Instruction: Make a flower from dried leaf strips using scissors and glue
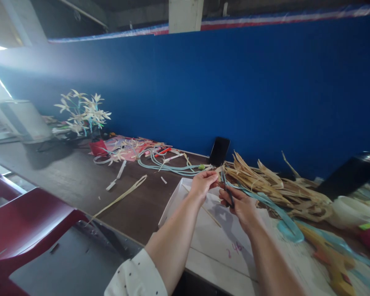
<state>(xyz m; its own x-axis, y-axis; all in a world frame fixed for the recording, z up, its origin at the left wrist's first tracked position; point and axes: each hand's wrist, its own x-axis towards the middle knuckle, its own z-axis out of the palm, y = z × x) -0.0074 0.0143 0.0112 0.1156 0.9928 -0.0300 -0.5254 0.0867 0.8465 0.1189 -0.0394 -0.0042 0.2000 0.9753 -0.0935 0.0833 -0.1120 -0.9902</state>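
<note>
- Fingers of left hand point(204, 183) pinched together on pale husk piece point(218, 174), near far edge of shallow white box point(209, 240).
- Right hand point(241, 205) wrapped round scissors point(224, 181); can't tell blade gap.
- Keep husk taut, fingertips off blade line, snip small.

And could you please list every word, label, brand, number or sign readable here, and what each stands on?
"2 46.": purple-pink handwriting on the shallow white tray.
Faint marks on the pale flat sheet, lower right: too blurred to read.
No brand or other text is legible.
</note>
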